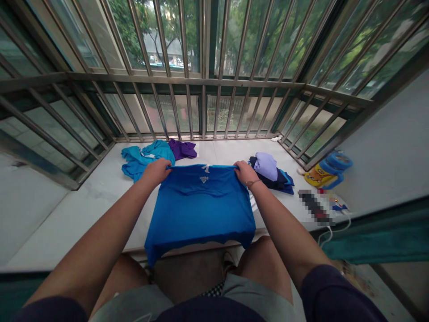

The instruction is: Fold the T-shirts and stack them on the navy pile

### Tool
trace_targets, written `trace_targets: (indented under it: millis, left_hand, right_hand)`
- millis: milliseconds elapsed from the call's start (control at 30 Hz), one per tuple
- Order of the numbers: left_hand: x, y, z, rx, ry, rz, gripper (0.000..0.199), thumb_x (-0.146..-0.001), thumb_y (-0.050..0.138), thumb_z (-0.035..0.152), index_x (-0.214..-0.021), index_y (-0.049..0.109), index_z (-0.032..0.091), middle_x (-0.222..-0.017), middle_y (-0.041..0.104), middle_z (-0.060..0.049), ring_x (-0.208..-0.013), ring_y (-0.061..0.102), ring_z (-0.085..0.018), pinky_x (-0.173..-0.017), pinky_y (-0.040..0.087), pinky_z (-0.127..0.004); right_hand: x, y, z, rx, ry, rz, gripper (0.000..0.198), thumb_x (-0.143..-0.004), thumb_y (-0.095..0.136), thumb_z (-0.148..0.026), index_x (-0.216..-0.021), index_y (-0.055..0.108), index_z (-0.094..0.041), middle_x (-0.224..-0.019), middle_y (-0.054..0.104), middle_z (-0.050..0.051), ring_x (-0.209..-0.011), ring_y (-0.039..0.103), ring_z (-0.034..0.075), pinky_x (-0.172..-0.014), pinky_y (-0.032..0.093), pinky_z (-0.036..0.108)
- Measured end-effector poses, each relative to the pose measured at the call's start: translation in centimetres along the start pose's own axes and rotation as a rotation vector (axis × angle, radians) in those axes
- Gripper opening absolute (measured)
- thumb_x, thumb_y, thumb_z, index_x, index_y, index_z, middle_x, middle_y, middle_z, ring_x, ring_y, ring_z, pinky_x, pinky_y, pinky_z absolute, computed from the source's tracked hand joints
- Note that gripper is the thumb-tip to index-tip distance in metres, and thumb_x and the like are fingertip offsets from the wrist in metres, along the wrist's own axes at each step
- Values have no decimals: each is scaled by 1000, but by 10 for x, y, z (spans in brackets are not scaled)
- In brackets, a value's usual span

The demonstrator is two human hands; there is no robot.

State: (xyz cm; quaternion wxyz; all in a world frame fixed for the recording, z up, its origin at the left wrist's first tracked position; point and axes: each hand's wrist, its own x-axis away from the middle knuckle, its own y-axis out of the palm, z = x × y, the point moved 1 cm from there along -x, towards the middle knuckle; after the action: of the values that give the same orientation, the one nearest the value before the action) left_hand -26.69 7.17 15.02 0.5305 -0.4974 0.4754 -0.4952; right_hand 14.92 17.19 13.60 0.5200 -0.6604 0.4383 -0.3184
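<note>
A blue shirt (201, 210) with a small white logo is stretched between my two hands over the white sill. My left hand (158, 172) pinches its far left corner, and my right hand (245, 172) grips the far right corner. The shirt's near edge droops past the front of the sill above my legs. Just beyond my left hand lies a crumpled teal garment (144, 156), with a purple cloth (182, 149) touching it. To the right of my right hand sits a small pile of folded clothes (273, 174), lavender on top of dark and blue pieces.
The white window sill (90, 210) runs up to metal window bars (201, 82). At the right stands a blue and yellow bottle (326, 171). Nearer are a blurred-out dark object (315, 206) and a white cable (330, 235). A green curtain (385, 237) hangs at right.
</note>
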Motion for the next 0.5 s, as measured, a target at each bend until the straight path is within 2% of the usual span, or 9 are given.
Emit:
trace_targets:
  millis: [100,167,233,300,367,433,500]
  left_hand:
    - [28,-8,-1,42,65,214,27,-97,62,32,-116,76,20,-119,73,-14,-119,66,-33,-97,51,-41]
    - [62,8,-1,70,111,248,24,-98,61,31,-112,77,20,-115,73,-14,-114,67,-32,-98,53,-42]
    - [103,40,-1,107,166,176,23,-98,60,29,-111,77,22,-117,74,-12,-110,69,-30,-99,54,-43]
    - [146,80,-2,138,175,113,24,-99,59,31,-112,78,24,-122,74,-12,-109,71,-30,-99,57,-44]
    - [185,117,-4,164,147,128,32,-99,59,33,-123,77,24,-136,72,-15,-121,69,-33,-106,57,-47]
    - [218,144,-7,194,119,179,38,-102,55,35,-133,73,23,-145,69,-16,-130,67,-33,-112,56,-49]
    - [245,161,-11,213,106,222,40,-106,52,38,-138,70,22,-149,67,-17,-135,65,-33,-117,53,-49]
  right_hand:
    - [17,-15,3,-47,-52,128,25,-107,54,-19,-128,68,-15,-129,66,15,-123,62,25,-108,46,35]
    - [47,-11,8,-114,-148,175,22,-104,55,-15,-120,69,-17,-122,68,12,-119,62,25,-107,48,36]
    - [89,5,12,-183,-241,138,23,-100,55,-12,-116,70,-19,-119,69,11,-116,64,25,-107,49,37]
    - [138,29,15,-229,-252,52,25,-100,56,-14,-119,71,-21,-119,71,9,-116,65,25,-107,50,39]
    - [186,52,16,-268,-232,-4,24,-99,62,-22,-121,72,-23,-127,72,10,-122,65,27,-110,51,42]
    - [229,70,14,-308,-166,11,24,-101,63,-29,-122,74,-25,-134,71,11,-127,65,29,-113,51,45]
    - [263,86,14,-341,-4,45,21,-104,59,-38,-113,74,-25,-121,75,10,-117,70,29,-107,54,45]
